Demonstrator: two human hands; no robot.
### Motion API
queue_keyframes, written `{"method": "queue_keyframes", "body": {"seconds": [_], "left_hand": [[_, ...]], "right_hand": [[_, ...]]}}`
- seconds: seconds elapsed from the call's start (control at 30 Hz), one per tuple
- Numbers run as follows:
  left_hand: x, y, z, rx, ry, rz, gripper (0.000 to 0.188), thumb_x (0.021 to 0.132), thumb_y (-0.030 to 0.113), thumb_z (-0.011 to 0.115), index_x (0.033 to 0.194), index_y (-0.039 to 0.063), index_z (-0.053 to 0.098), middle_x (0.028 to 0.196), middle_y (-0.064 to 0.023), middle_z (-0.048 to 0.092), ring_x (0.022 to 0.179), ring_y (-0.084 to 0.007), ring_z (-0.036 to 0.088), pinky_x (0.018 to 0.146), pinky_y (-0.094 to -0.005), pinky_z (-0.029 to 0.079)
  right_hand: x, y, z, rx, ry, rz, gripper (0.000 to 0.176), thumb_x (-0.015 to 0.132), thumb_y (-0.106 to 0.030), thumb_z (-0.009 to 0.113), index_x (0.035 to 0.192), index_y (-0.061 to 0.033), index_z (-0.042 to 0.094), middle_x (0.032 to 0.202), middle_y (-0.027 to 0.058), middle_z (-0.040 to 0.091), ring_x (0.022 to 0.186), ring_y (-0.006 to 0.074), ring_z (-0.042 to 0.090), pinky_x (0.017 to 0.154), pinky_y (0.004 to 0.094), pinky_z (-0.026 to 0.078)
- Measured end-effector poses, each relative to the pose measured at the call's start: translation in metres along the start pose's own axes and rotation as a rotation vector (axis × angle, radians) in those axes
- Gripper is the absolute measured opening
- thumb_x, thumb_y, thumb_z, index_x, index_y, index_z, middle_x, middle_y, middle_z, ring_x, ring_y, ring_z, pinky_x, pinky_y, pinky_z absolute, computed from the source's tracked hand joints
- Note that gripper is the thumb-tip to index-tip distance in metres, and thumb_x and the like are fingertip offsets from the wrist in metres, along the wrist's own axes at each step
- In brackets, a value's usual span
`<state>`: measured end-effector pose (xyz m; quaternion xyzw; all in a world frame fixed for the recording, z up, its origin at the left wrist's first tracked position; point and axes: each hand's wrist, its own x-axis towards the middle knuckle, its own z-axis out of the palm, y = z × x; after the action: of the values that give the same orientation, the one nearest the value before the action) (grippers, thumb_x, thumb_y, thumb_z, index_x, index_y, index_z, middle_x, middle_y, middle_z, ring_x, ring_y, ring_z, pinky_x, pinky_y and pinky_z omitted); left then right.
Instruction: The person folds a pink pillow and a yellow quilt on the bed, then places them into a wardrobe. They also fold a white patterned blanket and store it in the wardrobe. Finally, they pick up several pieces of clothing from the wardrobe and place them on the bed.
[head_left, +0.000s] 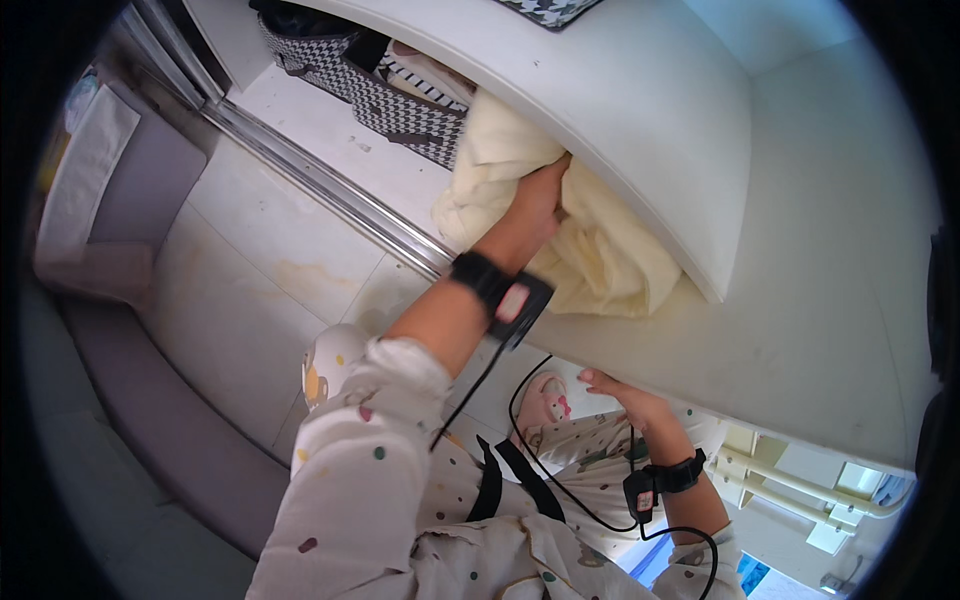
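Note:
My left hand (541, 196) reaches into the lower part of a white cabinet and grips a bunched cream-coloured fleece blanket (615, 255). Folds of the blanket hide part of its fingers. The blanket lies on the cabinet floor, under a shelf board, and touches a houndstooth storage bag (409, 112) on its left. My right hand (643, 409) is lower down, outside the cabinet by the side panel's edge. It holds nothing, with finger and thumb apart. Both wrists wear black straps with small cabled devices.
The white shelf (637, 135) overhangs the blanket, with another houndstooth item (551, 11) on top. A metal sliding-door track (322, 184) edges the cabinet. Behind it lies tiled floor (262, 247) and a grey-mauve upholstered piece (142, 180). A pink slipper (544, 401) shows below.

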<state>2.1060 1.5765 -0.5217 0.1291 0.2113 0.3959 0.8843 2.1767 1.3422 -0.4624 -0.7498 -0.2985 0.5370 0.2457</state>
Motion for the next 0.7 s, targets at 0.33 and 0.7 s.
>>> {"method": "queue_keyframes", "body": {"seconds": [0.33,0.7], "left_hand": [[-0.047,-0.014,-0.029,0.212,0.427,0.009,0.044,0.068,0.016,0.065,0.104,-0.002,0.045,0.093,-0.0072,0.053,0.081,-0.0175,0.051,0.072,-0.0289,0.043],[-0.113,0.026,-0.002,1.411,0.145,1.037,0.040,0.063,0.015,0.062,0.099,0.005,0.046,0.093,-0.0095,0.047,0.095,-0.0239,0.044,0.085,-0.0387,0.032]], "right_hand": [[-0.018,-0.016,0.003,-0.477,0.196,-0.255,0.039,0.075,-0.033,0.060,0.097,-0.0012,0.056,0.092,0.0091,0.058,0.081,0.0186,0.053,0.074,0.0282,0.041],[-0.014,0.001,0.001,-0.469,0.245,-0.295,0.040,0.073,-0.033,0.062,0.094,-0.0005,0.056,0.084,0.0065,0.058,0.071,0.0154,0.053,0.056,0.0259,0.042]]}}
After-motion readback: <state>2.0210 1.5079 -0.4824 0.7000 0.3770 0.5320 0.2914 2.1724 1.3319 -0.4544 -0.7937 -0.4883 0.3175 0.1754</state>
